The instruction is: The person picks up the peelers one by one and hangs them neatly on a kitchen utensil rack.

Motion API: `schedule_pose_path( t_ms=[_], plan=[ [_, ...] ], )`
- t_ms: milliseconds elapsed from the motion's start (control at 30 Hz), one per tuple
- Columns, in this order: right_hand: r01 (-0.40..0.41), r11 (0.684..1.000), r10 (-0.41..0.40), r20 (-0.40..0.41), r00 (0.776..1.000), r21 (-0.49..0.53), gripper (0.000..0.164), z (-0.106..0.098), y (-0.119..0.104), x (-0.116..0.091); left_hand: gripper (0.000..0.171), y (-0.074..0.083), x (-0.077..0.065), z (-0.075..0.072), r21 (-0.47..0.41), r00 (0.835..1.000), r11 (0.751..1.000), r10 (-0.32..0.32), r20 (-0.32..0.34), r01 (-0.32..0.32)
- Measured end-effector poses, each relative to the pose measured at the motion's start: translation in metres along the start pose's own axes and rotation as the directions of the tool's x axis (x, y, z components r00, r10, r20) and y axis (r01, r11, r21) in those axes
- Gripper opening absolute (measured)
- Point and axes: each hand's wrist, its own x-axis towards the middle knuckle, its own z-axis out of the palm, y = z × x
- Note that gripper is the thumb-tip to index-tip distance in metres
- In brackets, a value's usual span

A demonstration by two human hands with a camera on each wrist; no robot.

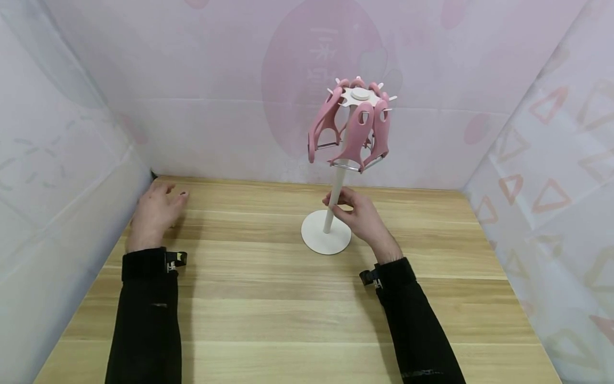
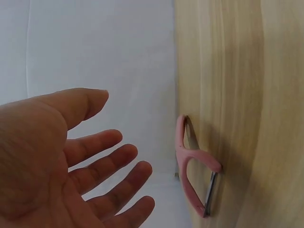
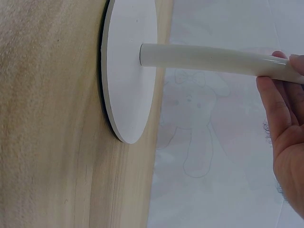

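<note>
A white stand with a round base [image 1: 316, 240] and an upright pole [image 1: 338, 184] stands right of the table's middle. Several pink peelers [image 1: 357, 133] hang from the pegs around its top. My right hand [image 1: 360, 216] pinches the pole low down, between thumb and fingers, also seen in the right wrist view, where the pole [image 3: 199, 58] rises from the base. At the table's far left corner my left hand [image 1: 155, 213] hovers with spread, relaxed fingers, holding nothing. Below it a single pink peeler [image 2: 190, 154] lies on the table, hidden by the hand in the head view.
The wooden table [image 1: 268, 309] is bounded by white printed cloth walls at the back [image 1: 216, 133], the left [image 1: 62, 176] and the right [image 1: 542, 213]. The loaded stand top rises high in front of the back wall.
</note>
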Motion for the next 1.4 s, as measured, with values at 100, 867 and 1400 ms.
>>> schedule_pose_path(
  t_ms=[100,867,1400],
  plan=[
    [0.012,1.0,-0.012,0.0,1.0,0.004,0.021,0.0,0.003,0.0,0.099,-0.005,0.0,0.001,0.032,0.998,0.999,-0.007,0.056,0.005],
    [0.007,1.0,-0.007,0.006,1.0,0.02,0.021,-0.001,0.003,-0.001,0.054,-0.022,0.0,0.009,0.142,0.979,0.989,0.003,0.204,-0.032],
    [0.001,1.0,-0.001,0.003,1.0,0.015,0.022,0.0,-0.005,-0.002,0.05,-0.02,0.0,0.013,0.156,0.988,0.987,-0.062,0.144,0.04]
  ],
)
